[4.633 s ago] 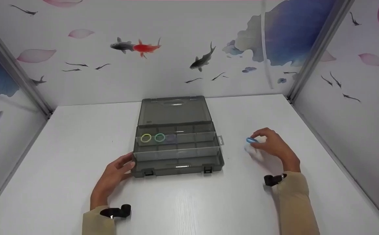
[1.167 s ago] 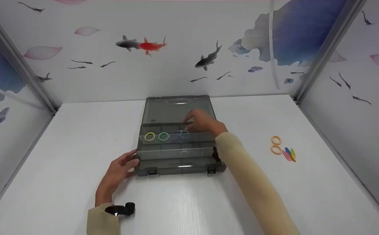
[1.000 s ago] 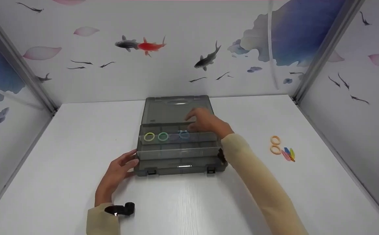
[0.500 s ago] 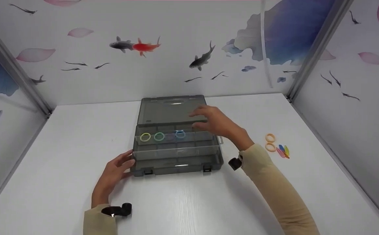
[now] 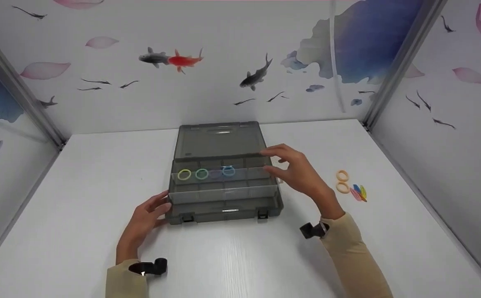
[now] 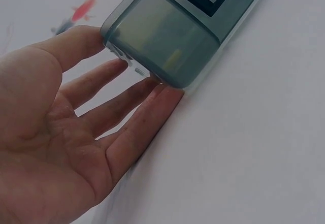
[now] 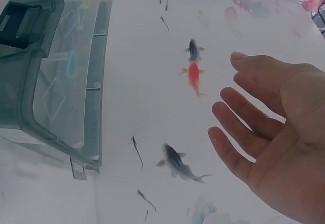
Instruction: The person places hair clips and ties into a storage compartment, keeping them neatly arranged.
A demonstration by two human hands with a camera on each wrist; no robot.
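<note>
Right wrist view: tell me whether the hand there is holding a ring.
No, the right hand has its fingers apart and nothing between them.

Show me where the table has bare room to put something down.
Two patches of white table look free: in front of the grey box, between the sleeves; and left of the left hand, out to the left wall. Right is crowded: the right hand is near the box's right side, with two orange rings and coloured pieces farther out.
</note>
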